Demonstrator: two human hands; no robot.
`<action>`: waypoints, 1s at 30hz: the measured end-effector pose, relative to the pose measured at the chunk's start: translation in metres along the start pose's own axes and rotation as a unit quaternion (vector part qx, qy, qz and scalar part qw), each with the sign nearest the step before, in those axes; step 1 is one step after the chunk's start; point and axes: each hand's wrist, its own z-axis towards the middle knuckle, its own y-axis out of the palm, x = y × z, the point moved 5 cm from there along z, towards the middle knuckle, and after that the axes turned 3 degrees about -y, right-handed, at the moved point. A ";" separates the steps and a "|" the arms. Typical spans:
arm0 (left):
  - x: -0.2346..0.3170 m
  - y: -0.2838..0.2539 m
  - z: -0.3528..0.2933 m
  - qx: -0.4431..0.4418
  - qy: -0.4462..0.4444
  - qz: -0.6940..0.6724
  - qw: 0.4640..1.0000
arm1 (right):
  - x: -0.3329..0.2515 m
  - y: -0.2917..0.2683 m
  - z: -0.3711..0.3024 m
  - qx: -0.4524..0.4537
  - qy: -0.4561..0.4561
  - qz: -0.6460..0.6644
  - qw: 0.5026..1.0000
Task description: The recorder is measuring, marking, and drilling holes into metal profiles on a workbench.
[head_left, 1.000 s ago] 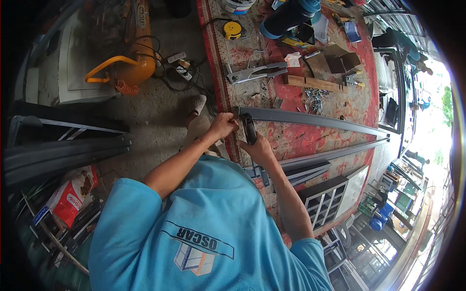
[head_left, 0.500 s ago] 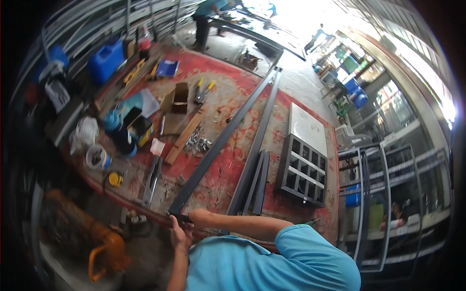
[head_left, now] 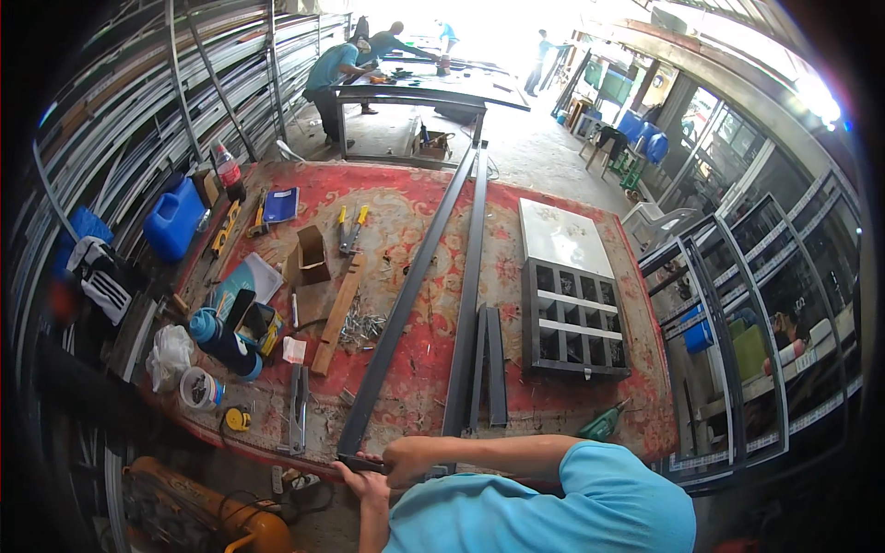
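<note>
Long dark grey metal bars (head_left: 403, 309) lie lengthwise across the table, their near ends at my body. A short dark crosspiece (head_left: 361, 464) meets the left bar's near end at a corner. My left hand (head_left: 369, 483) grips this crosspiece from below, thumb on the near side and fingertips beyond it. Close beside it, my right hand (head_left: 406, 459) is closed at the crosspiece, the forearm lying across the bars; whatever its fingers hold is hidden. Two shorter dark bars (head_left: 498, 369) rest beside the right long bar.
A red patterned carpet (head_left: 424, 369) covers the table. Left lie a wooden strip (head_left: 337, 313), loose screws (head_left: 362, 324), pliers (head_left: 354, 230), a blue bottle (head_left: 224, 343) and a tape measure (head_left: 238, 419). Right are a compartmented grid box (head_left: 576, 318) and a green power drill (head_left: 601, 422). People work beyond.
The view has levelled and swung, showing more of the far workshop. My left hand's fingers now wrap the crosspiece, where they were stretched beside it. My right hand stays at the corner.
</note>
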 end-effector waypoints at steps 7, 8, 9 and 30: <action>0.008 -0.021 0.020 -0.032 -0.033 0.005 0.999 | 0.077 0.054 0.028 -0.013 0.054 0.004 0.998; 0.007 -0.022 0.020 -0.026 -0.033 0.016 0.999 | 0.088 0.065 0.035 -0.034 0.052 0.014 0.998; 0.006 -0.021 0.019 -0.021 -0.036 0.030 0.999 | 0.099 0.077 0.039 -0.053 0.052 0.027 0.997; 0.007 -0.008 0.009 0.025 -0.011 -0.006 1.000 | 0.052 0.039 0.019 -0.083 0.025 0.012 0.996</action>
